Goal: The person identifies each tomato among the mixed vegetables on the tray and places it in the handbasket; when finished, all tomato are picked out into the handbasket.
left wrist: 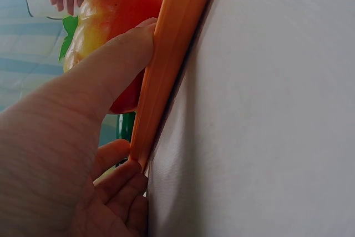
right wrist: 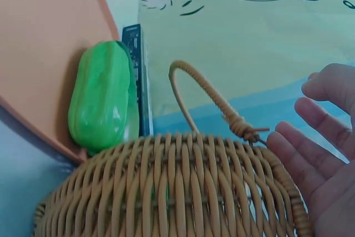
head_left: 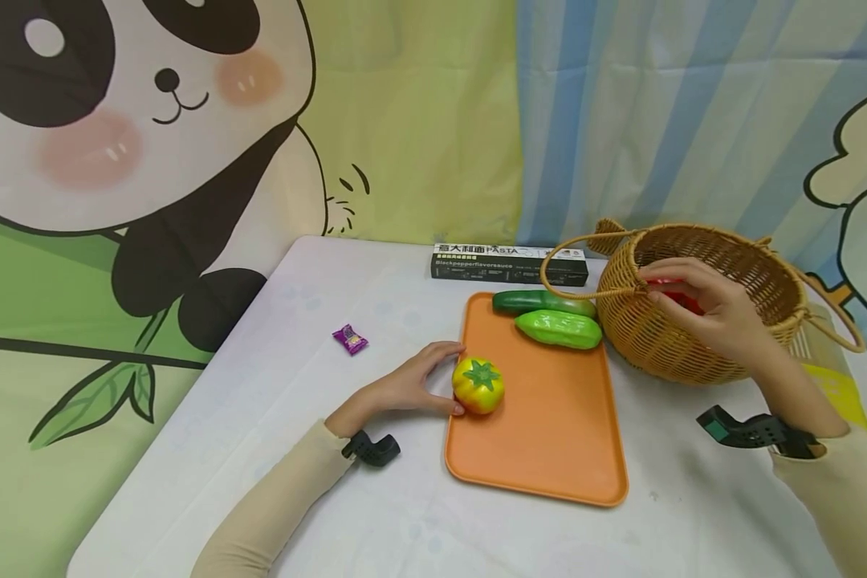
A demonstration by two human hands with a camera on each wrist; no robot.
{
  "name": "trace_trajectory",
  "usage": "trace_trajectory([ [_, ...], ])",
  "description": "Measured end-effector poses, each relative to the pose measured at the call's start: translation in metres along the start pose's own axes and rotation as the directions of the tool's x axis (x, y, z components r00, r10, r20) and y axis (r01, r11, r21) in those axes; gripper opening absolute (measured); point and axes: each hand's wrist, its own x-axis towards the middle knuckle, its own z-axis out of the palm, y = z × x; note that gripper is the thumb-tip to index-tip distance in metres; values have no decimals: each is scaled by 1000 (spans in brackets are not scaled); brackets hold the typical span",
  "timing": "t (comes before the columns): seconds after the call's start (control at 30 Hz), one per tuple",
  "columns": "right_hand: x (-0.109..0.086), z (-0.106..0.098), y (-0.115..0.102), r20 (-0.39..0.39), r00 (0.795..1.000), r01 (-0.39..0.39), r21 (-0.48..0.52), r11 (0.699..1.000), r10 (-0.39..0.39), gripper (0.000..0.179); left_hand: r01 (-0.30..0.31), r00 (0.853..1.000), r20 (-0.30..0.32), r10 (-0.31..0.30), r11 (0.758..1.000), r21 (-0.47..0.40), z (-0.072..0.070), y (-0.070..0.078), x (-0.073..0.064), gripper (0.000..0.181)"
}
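Observation:
A yellow-and-red toy tomato (head_left: 479, 393) with a green leafy top sits at the left edge of the orange tray (head_left: 542, 433). My left hand (head_left: 408, 384) lies beside it, thumb and fingers spread around its left side at the tray's rim. In the left wrist view the thumb overlaps the tomato (left wrist: 116, 9) and its tip meets the rim. Over the mouth of the wicker basket (head_left: 643, 341) is my right hand (head_left: 726, 313), loosely bent, with nothing seen in its fingers. Something red (head_left: 686, 302) shows inside the basket, partly hidden by that hand.
Two green toy vegetables, one dark (head_left: 523, 302) and one light (head_left: 559, 329), lie at the tray's far end. Behind them stands a black pasta box (head_left: 509, 266). A purple wrapped candy (head_left: 350, 339) is left of the tray. The basket's handle (head_left: 559, 277) leans out leftward.

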Motion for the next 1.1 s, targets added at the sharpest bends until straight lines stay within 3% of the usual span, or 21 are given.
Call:
trace_trajectory([
  [0.4, 1, 22, -3, -17, 997, 80, 97, 992, -79, 33, 7, 1000, 2, -7, 1000, 13, 0, 0, -1, 91],
  [0.67, 6, 42, -8, 59, 994, 84, 95, 992, -90, 45, -3, 1000, -3, 3, 1000, 17, -1, 0, 0, 91],
  [0.9, 12, 63, -10, 99, 987, 104, 222, 970, -128, 43, -2, 1000, -3, 2, 1000, 24, -1, -1, 1, 92],
  [1.1, 17, 79, -13, 191, 976, 38, 308, 951, -101, 43, -2, 1000, -4, 2, 1000, 30, 0, -3, 2, 91],
])
